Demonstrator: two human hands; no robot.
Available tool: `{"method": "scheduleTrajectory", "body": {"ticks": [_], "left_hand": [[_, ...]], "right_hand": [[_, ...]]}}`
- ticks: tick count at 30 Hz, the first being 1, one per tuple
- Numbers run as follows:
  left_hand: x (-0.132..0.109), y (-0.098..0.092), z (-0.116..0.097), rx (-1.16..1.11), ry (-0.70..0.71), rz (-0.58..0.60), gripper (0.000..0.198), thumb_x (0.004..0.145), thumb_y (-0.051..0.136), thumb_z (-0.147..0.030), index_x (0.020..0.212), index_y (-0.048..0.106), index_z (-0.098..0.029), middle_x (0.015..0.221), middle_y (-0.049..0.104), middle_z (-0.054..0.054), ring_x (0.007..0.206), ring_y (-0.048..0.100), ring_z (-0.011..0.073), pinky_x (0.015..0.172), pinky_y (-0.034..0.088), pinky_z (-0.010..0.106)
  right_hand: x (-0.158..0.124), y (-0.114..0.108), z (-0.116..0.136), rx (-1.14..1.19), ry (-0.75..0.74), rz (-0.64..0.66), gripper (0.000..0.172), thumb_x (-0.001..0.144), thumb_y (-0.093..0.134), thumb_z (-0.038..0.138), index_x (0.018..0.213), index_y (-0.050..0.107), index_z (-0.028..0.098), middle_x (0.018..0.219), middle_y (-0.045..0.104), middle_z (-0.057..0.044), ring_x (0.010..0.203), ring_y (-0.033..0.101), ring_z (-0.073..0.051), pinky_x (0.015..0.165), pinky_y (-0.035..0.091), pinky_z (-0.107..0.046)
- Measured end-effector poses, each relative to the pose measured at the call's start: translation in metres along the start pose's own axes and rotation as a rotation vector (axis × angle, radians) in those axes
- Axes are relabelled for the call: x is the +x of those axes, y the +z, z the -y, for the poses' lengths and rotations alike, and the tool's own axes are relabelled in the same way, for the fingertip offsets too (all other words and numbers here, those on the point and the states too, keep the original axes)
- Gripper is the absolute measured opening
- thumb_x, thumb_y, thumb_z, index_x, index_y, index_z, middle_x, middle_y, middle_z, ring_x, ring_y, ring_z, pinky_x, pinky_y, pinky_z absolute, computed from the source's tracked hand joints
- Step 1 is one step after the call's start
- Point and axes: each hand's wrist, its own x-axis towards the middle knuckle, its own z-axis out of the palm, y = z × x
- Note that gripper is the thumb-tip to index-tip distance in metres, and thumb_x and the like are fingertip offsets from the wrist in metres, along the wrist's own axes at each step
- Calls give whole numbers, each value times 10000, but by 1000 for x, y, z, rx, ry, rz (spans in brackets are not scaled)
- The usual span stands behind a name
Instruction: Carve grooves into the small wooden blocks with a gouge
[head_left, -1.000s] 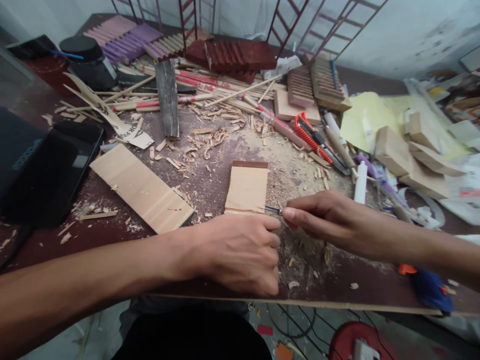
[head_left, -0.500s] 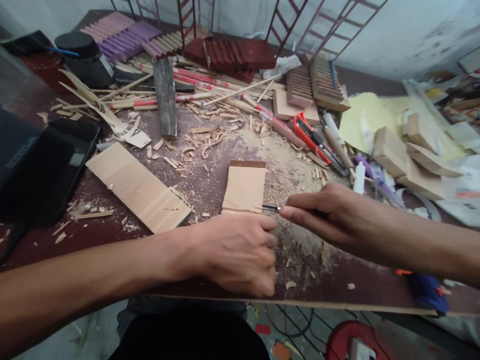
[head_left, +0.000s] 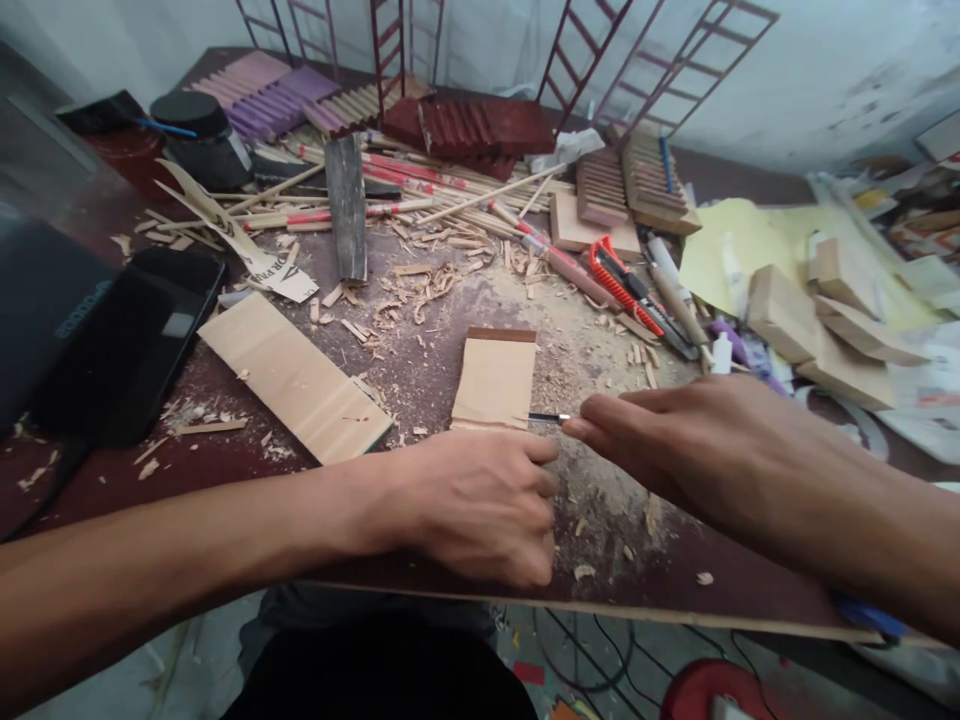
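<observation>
My left hand [head_left: 487, 505] is closed in a fist over the near end of a small pale wooden block [head_left: 495, 378], pressing it to the table. The block has a brown strip along its far edge and a rough, cut line across it close to my knuckles. My right hand [head_left: 637, 430] grips a slim tool with a narrow dark blade [head_left: 547, 417]; its handle is hidden in my fingers. The blade's tip meets the block's right side at the rough line. A flat pale board [head_left: 292, 378] lies to the left of the block.
Wood shavings [head_left: 431, 290] and sawdust cover much of the brown table [head_left: 720, 560]. An orange utility knife [head_left: 634, 295] lies beyond my right hand. A black phone [head_left: 127, 340] is at left. Sticks, ridged blocks and small ladders stand behind; wooden offcuts [head_left: 784, 310] are at right.
My right hand has tilted, its wrist and forearm turning lower at the right, while the blade stays at the block's side. The left hand keeps its hold. The view has shifted slightly.
</observation>
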Motion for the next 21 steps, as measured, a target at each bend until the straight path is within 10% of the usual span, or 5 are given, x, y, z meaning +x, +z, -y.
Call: {"method": "scheduleTrajectory", "body": {"ticks": [5,13,21], "left_hand": [[2,-1,0,3,3,34,253,881,676,-215,631,646,-240,570,623,-5,611,553,179,721,356,384],[2,-1,0,-6,2,52,260,898,663,-227,639,663,-246,588,637,4,624,571,180,729,359,392],[4,-2,1,-5,5,105,265,903,676,-251,639,661,-246,571,621,-3,600,560,180,704,344,395]], "right_hand": [[0,-22,13,-328,-38,69,252,821,381,42,820,585,189,562,477,-21,465,236,-133,517,107,-346],[0,0,4,114,149,127,387,1059,409,387,720,469,212,492,388,36,422,260,-91,481,158,-321],[-3,-12,9,-243,-5,-24,311,938,329,96,814,596,198,590,506,-44,498,305,-147,551,146,-366]]}}
